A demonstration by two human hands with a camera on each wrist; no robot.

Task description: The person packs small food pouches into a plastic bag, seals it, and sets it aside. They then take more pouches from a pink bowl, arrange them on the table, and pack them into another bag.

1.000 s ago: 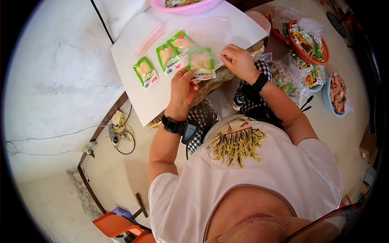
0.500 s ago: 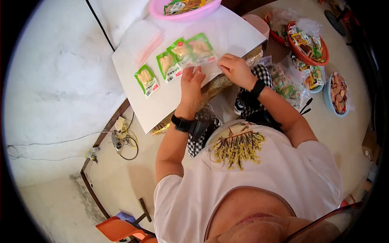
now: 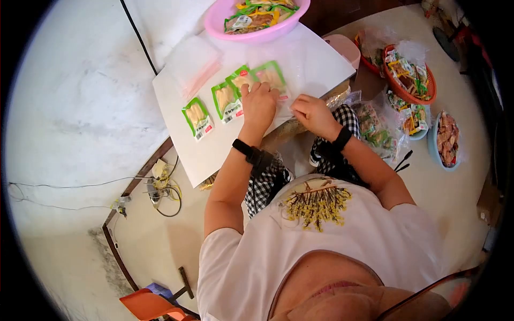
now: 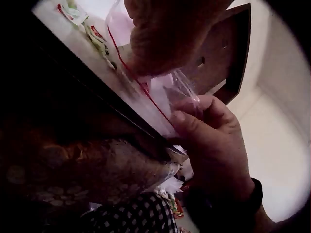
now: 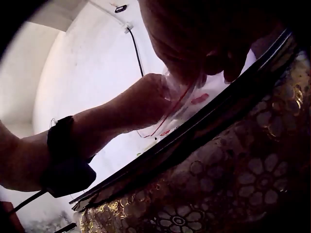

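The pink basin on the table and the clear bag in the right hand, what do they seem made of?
Pink basin: probably smooth plastic, judging by its even color and rounded rim. Clear bag: likely thin, shiny plastic film; it's see-through and wrinkles near the right hand.

Both hands (image 3: pixel 259 108) from overhead and wrist-close

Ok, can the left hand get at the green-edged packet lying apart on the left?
Probably yes: that packet lies uncovered, with bare tabletop between it and the left forearm. But the left hand is at the clear bag and must first leave it.
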